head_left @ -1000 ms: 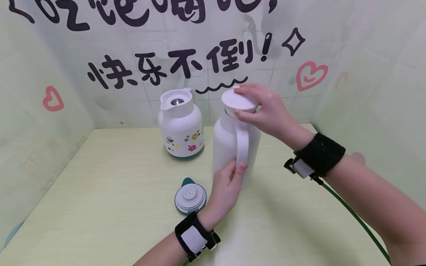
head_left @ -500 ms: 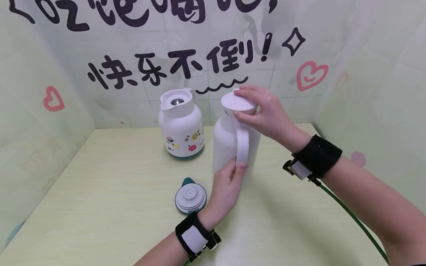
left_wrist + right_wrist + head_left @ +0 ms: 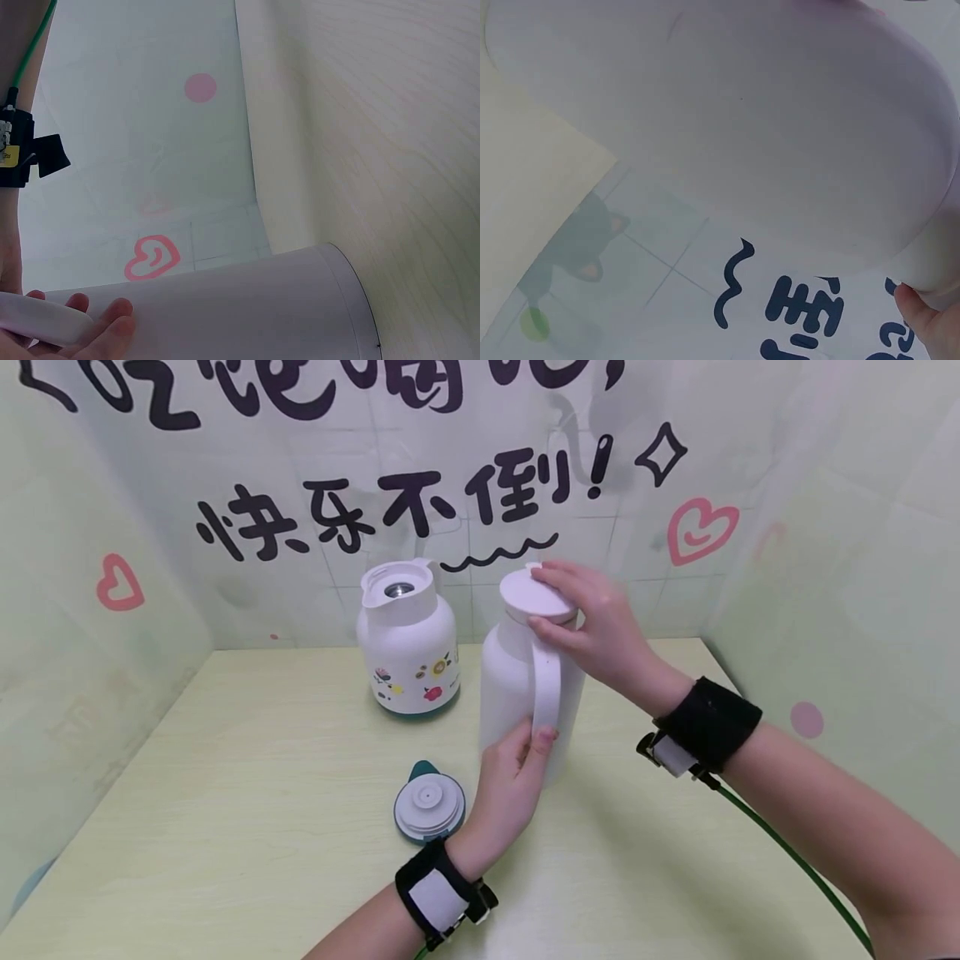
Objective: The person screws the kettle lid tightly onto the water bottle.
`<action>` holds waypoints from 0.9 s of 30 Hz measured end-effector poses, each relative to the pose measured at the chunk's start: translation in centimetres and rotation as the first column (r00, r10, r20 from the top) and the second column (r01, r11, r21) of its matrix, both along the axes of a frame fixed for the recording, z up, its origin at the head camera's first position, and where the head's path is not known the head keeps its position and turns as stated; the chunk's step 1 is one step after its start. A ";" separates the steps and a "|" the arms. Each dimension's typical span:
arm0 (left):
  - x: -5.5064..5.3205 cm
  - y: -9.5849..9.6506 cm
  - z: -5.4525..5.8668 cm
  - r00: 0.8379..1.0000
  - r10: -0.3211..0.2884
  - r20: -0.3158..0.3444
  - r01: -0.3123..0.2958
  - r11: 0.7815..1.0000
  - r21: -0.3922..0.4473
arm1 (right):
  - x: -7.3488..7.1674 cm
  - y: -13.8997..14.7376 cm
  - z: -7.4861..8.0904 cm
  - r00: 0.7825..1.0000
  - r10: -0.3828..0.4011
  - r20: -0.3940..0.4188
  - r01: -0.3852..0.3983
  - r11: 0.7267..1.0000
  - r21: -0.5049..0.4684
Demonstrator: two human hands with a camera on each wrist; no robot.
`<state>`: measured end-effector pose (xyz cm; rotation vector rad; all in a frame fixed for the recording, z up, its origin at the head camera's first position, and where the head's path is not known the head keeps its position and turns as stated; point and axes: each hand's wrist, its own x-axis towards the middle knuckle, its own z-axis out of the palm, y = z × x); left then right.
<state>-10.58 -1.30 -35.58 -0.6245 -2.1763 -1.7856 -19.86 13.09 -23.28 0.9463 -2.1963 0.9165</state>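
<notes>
A tall white thermos jug (image 3: 504, 681) stands upright on the table. Low on its handle (image 3: 547, 681), my left hand (image 3: 507, 789) grips with the thumb along the near side; the left wrist view shows its fingers (image 3: 112, 330) curled around the handle's lower end. My right hand (image 3: 603, 631) holds the round white lid (image 3: 531, 593) at the jug's mouth, fingers over the far edge and thumb at the near rim. In the right wrist view the jug body (image 3: 727, 127) fills most of the picture, with a fingertip (image 3: 911, 304) at the lid's edge.
To the left stands a shorter white jug (image 3: 405, 639) with a flower print and an open top. In front of it a grey and green lid (image 3: 429, 806) lies underside up on the wooden table (image 3: 262, 793). A printed curtain (image 3: 247, 602) hangs behind.
My right hand has turned and sunk slightly with the lid, and the lid now sits lower on the jug's neck. The left hand keeps its hold on the handle.
</notes>
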 end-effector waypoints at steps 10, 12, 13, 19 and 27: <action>-0.1 0.1 0.1 1.000 0.008 -0.018 -0.008 1.000 0.005 | 0.3 0.3 0.5 0.997 -0.020 0.077 0.014 0.997 0.074; -0.1 0.1 0.1 1.000 0.007 -0.013 -0.007 1.000 0.008 | 0.3 0.4 0.8 0.996 -0.016 0.085 0.007 0.995 0.100; -0.1 0.2 0.1 1.000 0.008 -0.009 -0.008 1.000 0.009 | 0.3 0.5 0.9 0.996 -0.012 0.090 0.001 0.993 0.114; -0.3 0.3 0.3 0.999 0.014 0.030 -0.014 1.000 0.012 | 0.4 0.7 2.8 0.982 -0.024 0.186 -0.018 0.976 0.219; -0.3 0.3 0.3 0.999 0.020 0.028 -0.020 1.000 0.000 | 0.1 0.6 6.0 0.953 -0.091 0.289 -0.037 0.912 0.409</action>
